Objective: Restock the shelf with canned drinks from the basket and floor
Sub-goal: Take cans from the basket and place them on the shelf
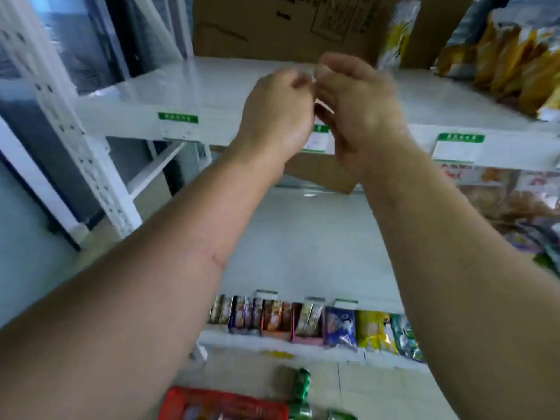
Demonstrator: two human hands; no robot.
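My left hand [278, 113] and my right hand [360, 107] are raised side by side in front of the upper white shelf [197, 86], fingertips meeting. Between the fingertips is a small pale translucent piece [304, 71], which both hands seem to pinch; motion blur hides what it is. Neither hand holds a can. Far below, a red basket [221, 404] sits at the bottom edge. Green cans lie on the floor beside it, one [301, 384] just above its right corner and others [321, 413] at the frame's edge.
A cardboard box [288, 22] stands at the back of the upper shelf, with yellow snack bags [515, 62] to its right. Green price tags [178, 125] line the shelf edge. Lower shelves carry small snack packets [303, 319]. A white perforated upright [75, 131] stands at left.
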